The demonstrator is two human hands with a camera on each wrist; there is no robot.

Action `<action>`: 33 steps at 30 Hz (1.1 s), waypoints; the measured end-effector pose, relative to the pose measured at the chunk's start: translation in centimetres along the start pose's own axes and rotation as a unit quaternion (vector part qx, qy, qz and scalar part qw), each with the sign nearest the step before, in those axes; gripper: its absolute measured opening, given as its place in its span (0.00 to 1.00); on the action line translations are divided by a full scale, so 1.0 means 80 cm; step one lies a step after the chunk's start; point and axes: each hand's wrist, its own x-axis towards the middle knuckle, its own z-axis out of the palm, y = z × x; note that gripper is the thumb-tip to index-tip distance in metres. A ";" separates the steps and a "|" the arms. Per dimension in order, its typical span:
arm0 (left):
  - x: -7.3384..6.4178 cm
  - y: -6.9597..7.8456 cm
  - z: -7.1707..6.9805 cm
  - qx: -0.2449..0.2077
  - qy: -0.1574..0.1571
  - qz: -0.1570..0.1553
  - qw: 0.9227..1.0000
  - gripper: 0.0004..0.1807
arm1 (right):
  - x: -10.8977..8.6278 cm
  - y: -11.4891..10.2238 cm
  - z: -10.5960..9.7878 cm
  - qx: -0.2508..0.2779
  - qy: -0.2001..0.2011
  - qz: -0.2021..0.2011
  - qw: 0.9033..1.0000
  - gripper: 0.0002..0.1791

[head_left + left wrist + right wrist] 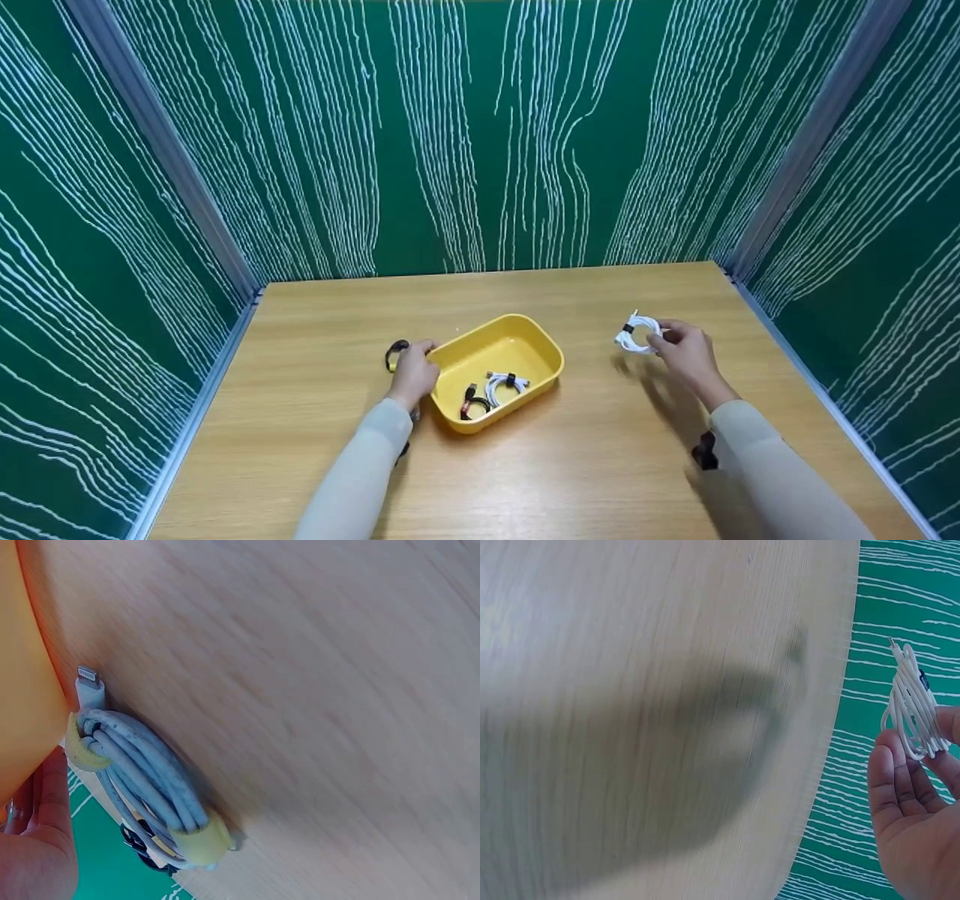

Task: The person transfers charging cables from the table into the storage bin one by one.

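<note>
My right hand pinches a coiled white cable with a black strap, held above the table on the right. In the right wrist view, thumb and fingertips grip the white loops. My left hand grips the left rim of a yellow plastic bin. Inside the bin lie a coiled white cable and a small black cable. Beside the bin, the left wrist view has a coiled grey-white cable with yellow ties and a Lightning-type plug; a dark cable lies beyond it.
A wooden table carries everything. Green panels with white wavy lines stand at the back and both sides, joined by metal posts. The dark coil is just left of my left hand.
</note>
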 end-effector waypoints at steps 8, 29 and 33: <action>0.003 -0.002 0.001 -0.002 -0.003 -0.006 1.000 0.23 | -0.002 -0.003 0.003 -0.005 0.021 -0.027 0.999 0.21; 0.002 -0.003 0.001 -0.001 0.002 0.011 1.000 0.22 | -0.008 -0.019 0.012 0.002 0.004 -0.031 1.000 0.20; 0.002 -0.005 0.001 0.007 0.004 0.021 1.000 0.22 | -0.010 -0.022 0.014 0.008 0.012 -0.047 0.999 0.19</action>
